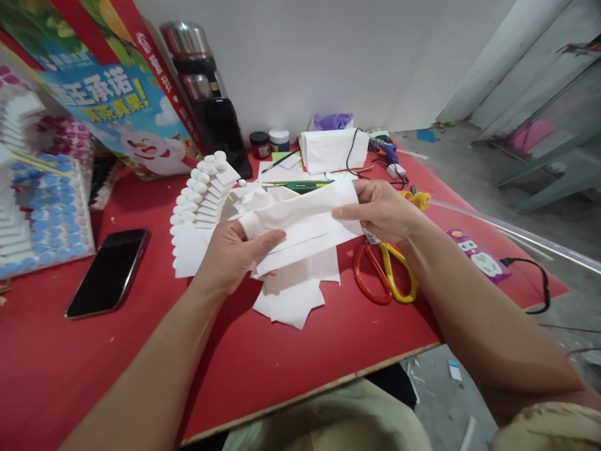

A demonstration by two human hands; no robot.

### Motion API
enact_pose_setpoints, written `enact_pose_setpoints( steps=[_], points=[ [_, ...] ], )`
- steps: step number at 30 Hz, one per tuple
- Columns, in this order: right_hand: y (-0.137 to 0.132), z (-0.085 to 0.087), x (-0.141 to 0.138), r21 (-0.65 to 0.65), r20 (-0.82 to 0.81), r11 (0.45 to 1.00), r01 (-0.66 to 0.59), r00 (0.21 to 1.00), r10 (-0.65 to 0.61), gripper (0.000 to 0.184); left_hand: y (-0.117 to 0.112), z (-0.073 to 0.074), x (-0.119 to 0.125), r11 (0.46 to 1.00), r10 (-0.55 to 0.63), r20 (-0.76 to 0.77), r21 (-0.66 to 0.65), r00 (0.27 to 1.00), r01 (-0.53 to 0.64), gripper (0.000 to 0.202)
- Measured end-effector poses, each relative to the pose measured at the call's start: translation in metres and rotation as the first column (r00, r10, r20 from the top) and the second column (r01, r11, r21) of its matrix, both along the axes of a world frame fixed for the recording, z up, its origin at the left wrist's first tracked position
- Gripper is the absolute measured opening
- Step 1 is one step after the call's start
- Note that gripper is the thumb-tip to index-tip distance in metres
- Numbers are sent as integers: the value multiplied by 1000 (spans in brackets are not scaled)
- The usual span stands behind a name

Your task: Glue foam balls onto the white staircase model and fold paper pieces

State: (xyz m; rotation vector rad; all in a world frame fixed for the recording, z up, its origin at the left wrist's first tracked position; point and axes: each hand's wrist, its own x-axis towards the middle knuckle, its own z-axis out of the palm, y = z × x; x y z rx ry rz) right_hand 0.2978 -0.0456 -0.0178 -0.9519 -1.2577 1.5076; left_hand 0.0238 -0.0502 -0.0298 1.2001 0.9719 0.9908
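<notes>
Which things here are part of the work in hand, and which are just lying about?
In use: paper strips, held by left hand and right hand; paper pieces beneath.
Lying about: phone, scissors, flask, power strip.

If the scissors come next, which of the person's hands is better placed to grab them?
Probably the right hand: the scissors lie on the red table just beneath it. The left hand sits beyond the white paper strips both hands hold, so it would have to cross over.
</notes>
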Motion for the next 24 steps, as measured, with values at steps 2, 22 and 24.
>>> enact_pose_setpoints(
  steps=[2, 22, 24],
  points=[
    [-1, 1, 0, -20, 0, 999, -38, 999, 38, 35, -2, 1, 0, 999, 9, -30, 31, 999, -9, 41],
    [-5, 14, 10, -42, -54, 975, -217, 975, 214, 18, 0, 8, -4, 987, -160, 167, 29, 973, 158, 14],
    [-5, 14, 11, -58, -56, 972, -230, 972, 226, 17, 0, 8, -5, 982, -189, 176, 34, 966, 186, 13]
  ],
)
